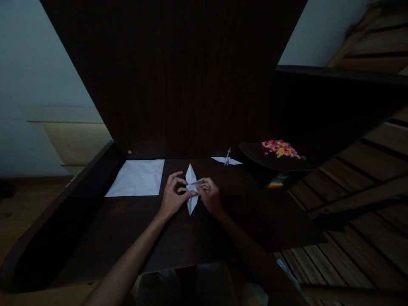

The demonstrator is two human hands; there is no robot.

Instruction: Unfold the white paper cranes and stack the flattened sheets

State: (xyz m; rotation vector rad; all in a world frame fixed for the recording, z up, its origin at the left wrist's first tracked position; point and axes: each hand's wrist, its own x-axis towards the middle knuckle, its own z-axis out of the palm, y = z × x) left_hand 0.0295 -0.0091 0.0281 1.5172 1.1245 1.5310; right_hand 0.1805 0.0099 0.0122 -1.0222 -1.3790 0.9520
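Observation:
A half-folded white paper figure, long and pointed at both ends, lies on the dark wooden desk in the middle of the view. My left hand pinches its left side with curled fingers. My right hand grips its right side, where a narrow folded flap sticks out sideways. A flat, creased white sheet of paper lies to the left of my hands. A finished white paper crane stands behind them to the right.
A tall dark wooden back panel rises behind the desk. A dark tray at the right holds a heap of pink and yellow bits. Wooden slats run along the right side. A small rainbow-coloured object lies below the tray.

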